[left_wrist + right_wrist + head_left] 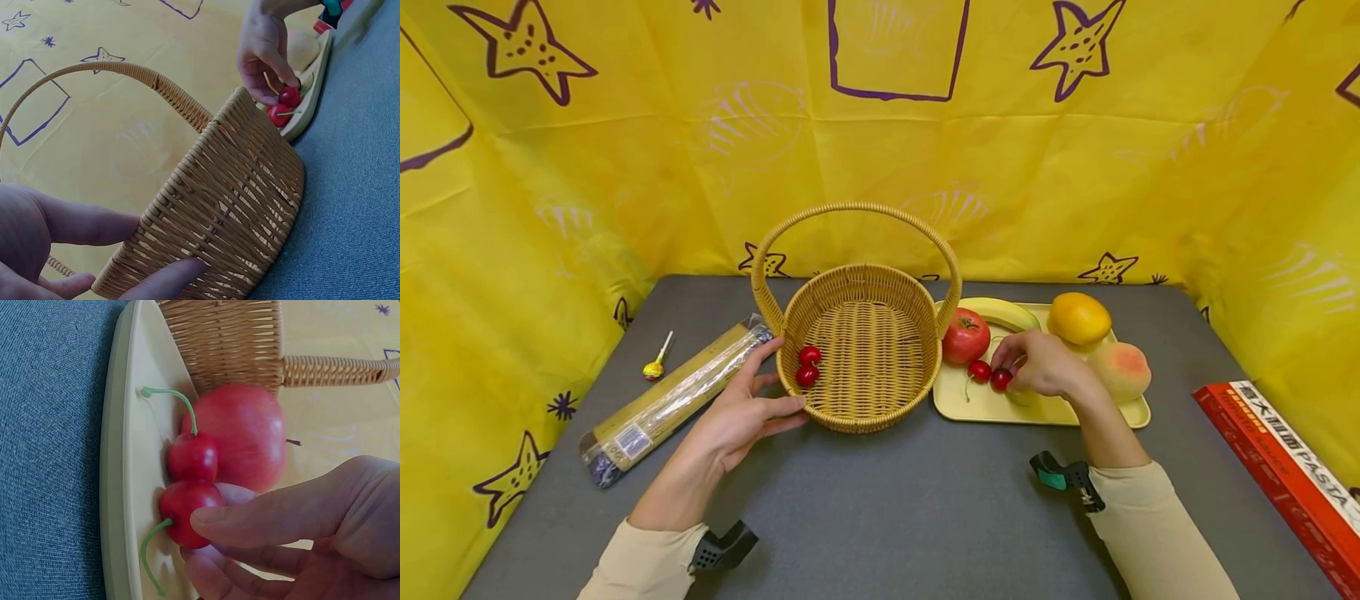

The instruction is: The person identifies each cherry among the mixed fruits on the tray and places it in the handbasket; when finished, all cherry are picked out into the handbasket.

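My left hand [741, 417] touches the left rim of a round wicker basket [872, 367] with its fingers spread. In the left wrist view, one fingertip rests at the rim and another lies against the woven outer wall. Two red cherries [808, 377] lie inside the basket at its left. Over the cream tray [966, 408], my right hand [1041, 362] pinches a cherry [181, 512] with a green stem between thumb and fingers. A second cherry [194, 456] sits right against it, beside a red apple [240, 437].
The tray also carries a banana [1003, 312], an orange-yellow fruit [1078, 318] and a peach [1126, 372]. Left of the basket lie a long clear-wrapped packet [681, 396] and a lollipop [655, 367]. A red pasta box [1277, 467] lies along the right edge.
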`<state>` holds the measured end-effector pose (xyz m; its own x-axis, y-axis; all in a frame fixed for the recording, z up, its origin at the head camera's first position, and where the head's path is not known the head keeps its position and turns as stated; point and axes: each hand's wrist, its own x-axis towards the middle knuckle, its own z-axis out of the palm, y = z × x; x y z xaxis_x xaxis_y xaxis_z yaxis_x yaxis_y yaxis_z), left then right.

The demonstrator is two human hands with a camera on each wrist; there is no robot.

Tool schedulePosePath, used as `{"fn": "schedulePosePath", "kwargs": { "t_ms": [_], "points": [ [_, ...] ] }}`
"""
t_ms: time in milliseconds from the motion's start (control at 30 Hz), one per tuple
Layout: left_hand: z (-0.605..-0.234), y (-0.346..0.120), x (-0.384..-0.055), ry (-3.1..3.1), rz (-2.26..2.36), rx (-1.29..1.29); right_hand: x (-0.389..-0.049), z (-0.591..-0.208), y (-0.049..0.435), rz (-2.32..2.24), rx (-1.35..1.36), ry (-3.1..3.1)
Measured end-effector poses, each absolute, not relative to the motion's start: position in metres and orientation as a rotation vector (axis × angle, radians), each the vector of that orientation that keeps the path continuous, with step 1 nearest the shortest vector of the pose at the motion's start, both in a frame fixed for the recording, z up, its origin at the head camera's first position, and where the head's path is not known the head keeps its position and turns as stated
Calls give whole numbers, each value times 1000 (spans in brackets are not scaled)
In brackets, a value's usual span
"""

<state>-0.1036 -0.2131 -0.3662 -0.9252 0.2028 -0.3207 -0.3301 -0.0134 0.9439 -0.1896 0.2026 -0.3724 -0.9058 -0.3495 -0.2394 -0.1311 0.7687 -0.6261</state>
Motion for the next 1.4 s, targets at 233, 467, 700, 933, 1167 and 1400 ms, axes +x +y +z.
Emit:
{"fn": "schedulePosePath", "kwargs": {
  "t_ms": [233,467,700,933,1167,1400],
  "points": [
    [-366,-213,-104,1904,1995,-130,-189,-372,203,-877,-380,2626],
    [-367,-213,-104,1907,1995,-131,-187,-368,203,-874,-394,2643],
    [-367,-213,-104,1910,1990,-130,-182,-360,203,-935,-353,2610],
    [-367,-213,-104,1903,1999,-129,-181,-354,206,-946,-319,2605],
    [-367,-213,-104,1897,2004,-130,-182,-354,208,-980,-315,2588],
    [-367,-213,-104,1898,2003,-138,-182,-356,211,-1049,-322,2555]
  ]
}}
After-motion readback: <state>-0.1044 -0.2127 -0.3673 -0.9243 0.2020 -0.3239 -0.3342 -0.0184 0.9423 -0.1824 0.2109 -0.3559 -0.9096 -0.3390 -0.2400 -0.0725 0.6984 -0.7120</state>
